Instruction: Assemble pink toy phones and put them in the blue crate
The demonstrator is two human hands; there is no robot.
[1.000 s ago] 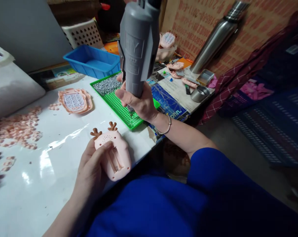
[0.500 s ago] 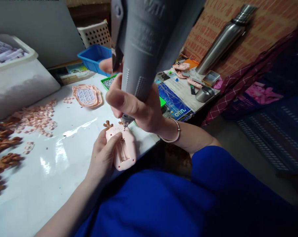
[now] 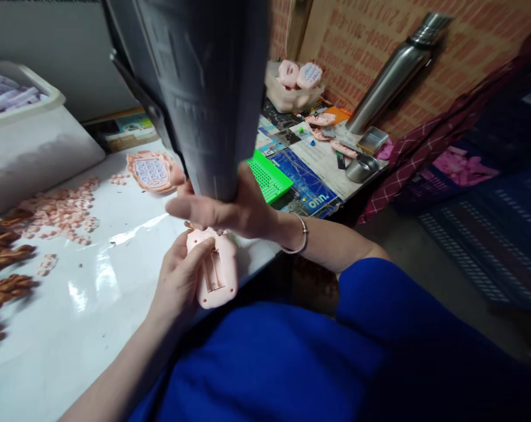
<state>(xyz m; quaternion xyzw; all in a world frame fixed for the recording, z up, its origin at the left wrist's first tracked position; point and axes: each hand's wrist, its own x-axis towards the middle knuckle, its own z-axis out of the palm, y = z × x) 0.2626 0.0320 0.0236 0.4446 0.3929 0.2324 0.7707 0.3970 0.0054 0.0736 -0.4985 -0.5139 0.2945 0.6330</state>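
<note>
Screwdriver [image 3: 204, 99] now hides green tray [image 3: 268, 179], contents apparently unseen.

The pink toy shell [image 3: 215, 272] looks like smooth matt plastic. Above it, the grey screwdriver body [image 3: 199, 88] is matt moulded plastic with ribbed grip lines. Under the shell, the white table sheet [image 3: 94, 281] is glossy and throws back light. Behind the shell, the green tray [image 3: 268, 179] is bright perforated plastic. Far right of the tray, the flask [image 3: 392, 70] is brushed metal.
</note>
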